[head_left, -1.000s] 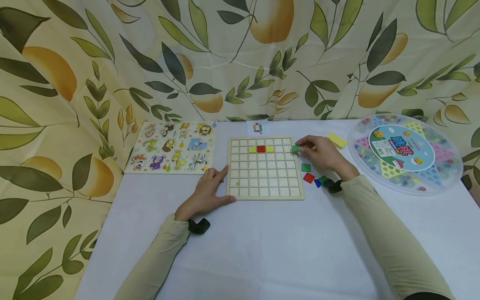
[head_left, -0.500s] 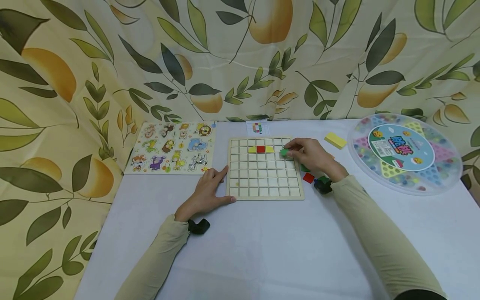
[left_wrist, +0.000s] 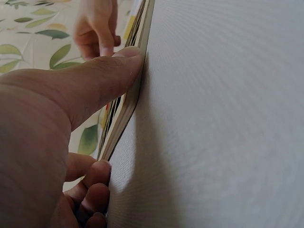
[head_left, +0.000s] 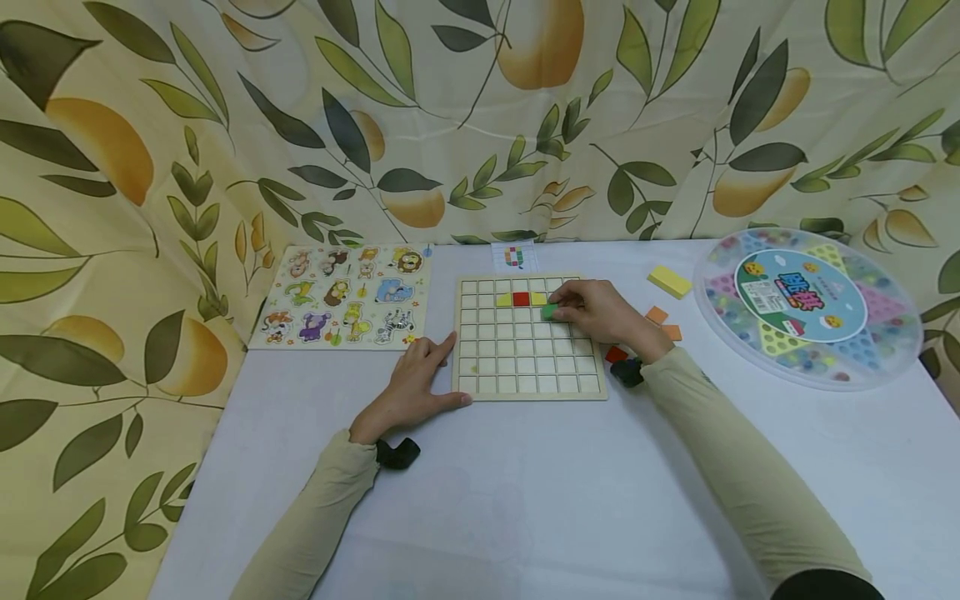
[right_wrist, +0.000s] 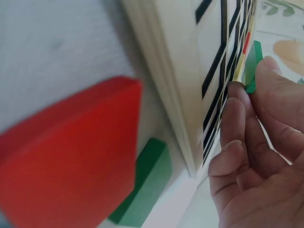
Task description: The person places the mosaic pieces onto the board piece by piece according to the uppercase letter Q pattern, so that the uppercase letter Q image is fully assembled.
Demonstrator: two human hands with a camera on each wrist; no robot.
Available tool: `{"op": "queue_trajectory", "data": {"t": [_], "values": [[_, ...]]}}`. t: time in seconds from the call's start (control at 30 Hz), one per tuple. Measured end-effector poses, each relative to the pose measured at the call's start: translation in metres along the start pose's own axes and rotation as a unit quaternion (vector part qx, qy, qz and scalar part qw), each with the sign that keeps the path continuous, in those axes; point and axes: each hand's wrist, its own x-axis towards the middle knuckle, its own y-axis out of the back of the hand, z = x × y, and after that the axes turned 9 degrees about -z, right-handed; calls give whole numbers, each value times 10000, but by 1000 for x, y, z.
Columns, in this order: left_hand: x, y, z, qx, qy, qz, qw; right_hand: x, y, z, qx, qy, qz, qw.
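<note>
A pale wooden grid board (head_left: pixel 525 360) lies in the middle of the white table. My right hand (head_left: pixel 596 310) pinches a green square tile (head_left: pixel 550 312) between thumb and fingertips over the upper right cells; the right wrist view shows the tile (right_wrist: pixel 253 66) held on edge. In the board's second row sit a red tile (head_left: pixel 521 299) and a yellow piece on each side of it. My left hand (head_left: pixel 411 385) braces the board's lower left corner, thumb at the front edge and index finger along the left side. In the left wrist view its thumb (left_wrist: pixel 107 76) touches the board's edge.
Right of the board lie a red tile (right_wrist: pixel 80 156), another green tile (right_wrist: pixel 145 183) and orange tiles (head_left: pixel 657 316). Farther right are a yellow block (head_left: pixel 670 282) and a round lidded game box (head_left: pixel 802 296). A pattern card (head_left: pixel 514 257) lies behind; an animal puzzle board (head_left: pixel 345 293) lies left.
My right hand has carried the green tile leftwards, from the board's right edge to just below the right yellow piece. The orange tiles have come into sight. My left hand has stayed put.
</note>
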Motion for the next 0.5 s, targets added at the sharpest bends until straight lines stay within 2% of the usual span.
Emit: {"op": "queue_trajectory", "data": {"t": [0.5], "values": [[2,-1,-1,-1,-31,18,10000,9,-5,-3,-335,161,29,9993]]}}
